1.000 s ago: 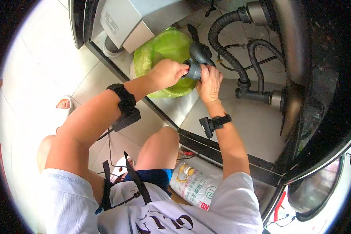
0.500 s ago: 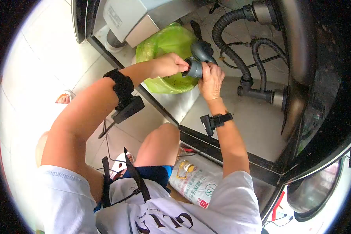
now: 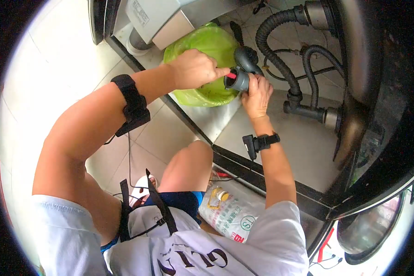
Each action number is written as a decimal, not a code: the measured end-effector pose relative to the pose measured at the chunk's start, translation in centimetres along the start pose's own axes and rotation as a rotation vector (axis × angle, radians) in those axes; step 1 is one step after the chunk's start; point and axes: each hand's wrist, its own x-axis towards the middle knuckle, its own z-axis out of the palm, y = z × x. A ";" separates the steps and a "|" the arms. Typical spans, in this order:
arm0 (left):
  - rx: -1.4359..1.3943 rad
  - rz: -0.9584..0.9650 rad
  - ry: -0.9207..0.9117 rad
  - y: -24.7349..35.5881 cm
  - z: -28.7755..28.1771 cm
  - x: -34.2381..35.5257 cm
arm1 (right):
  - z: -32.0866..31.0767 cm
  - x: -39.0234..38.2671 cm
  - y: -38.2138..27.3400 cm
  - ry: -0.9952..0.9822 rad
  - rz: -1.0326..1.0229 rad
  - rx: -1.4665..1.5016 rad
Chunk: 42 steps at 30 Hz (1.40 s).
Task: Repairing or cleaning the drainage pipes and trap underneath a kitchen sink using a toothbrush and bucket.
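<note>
My right hand [image 3: 257, 94] is closed around a grey plastic drain pipe fitting [image 3: 238, 83], whose open round mouth faces left. A curved dark grey pipe bend [image 3: 246, 59] shows just behind it. My left hand [image 3: 195, 69] is closed on a thin red piece [image 3: 232, 74] that points into the fitting's mouth; its kind is hidden by the fingers and the fitting. Beneath both hands lies a bin lined with a light green plastic bag [image 3: 184, 50].
Black corrugated hoses [image 3: 270, 48] run along the cabinet's right side. A grey box-shaped appliance [image 3: 154, 16] stands at the far left inside. The cabinet's dark front edge [image 3: 179, 112] crosses below my hands. A clear bottle with a yellow cap [image 3: 222, 196] lies by my knee.
My left hand has drawn back left from the fitting's mouth, and more of the red piece shows. My right hand has moved slightly right and nearer with the fitting.
</note>
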 end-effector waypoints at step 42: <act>0.074 0.028 0.125 -1.9 -1.1 -2.4 | 0.0 0.4 0.1 0.027 0.060 0.027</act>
